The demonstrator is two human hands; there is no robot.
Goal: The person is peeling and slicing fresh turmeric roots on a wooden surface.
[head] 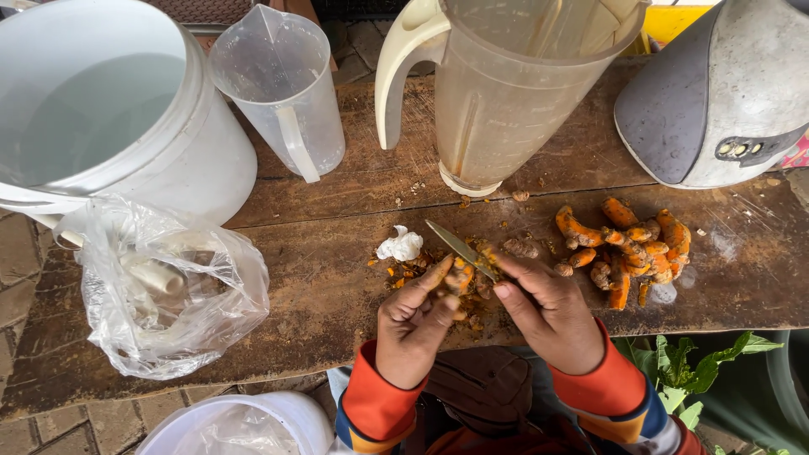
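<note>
— Two broad, worn planks make the wooden bench [337, 278], dark brown, scratched and stained; how does the place around it look?

— Brick paving shows past the bench's near edge, and green leaves [683, 379] sit just below the right hand [552, 316]. It looks like an outdoor spot.

— What stands beyond the hands?

— Well beyond the left hand [413, 324] and off to its left stands a big white bucket [126, 109], with a clear measuring jug [282, 88] beside it. Straight ahead of both hands is a cloudy blender jar [506, 84] with a cream handle. Far beyond the right hand, to its right, sits a grey blender base [716, 93].

— And nearer?

— A crumpled clear plastic bag [164, 286] lies well left of the left hand. A small white scrap [400, 246] lies just beyond that hand's fingertips. A second white bucket [244, 425], lined with plastic, sits below the bench edge.

— What are the hands doing?

— The left hand pinches a turmeric piece [459, 274] between thumb and fingers, right between the two hands. The right hand is closed around a small knife [459, 248]; the blade points up and left, lying against the piece.

— How does the piece look?

— Bright orange where scraped, brownish elsewhere. Orange peelings [404, 271] litter the bench about the hands, and a pile of turmeric roots [632, 248], knobbly and orange, lies just beyond and right of the right hand.
</note>
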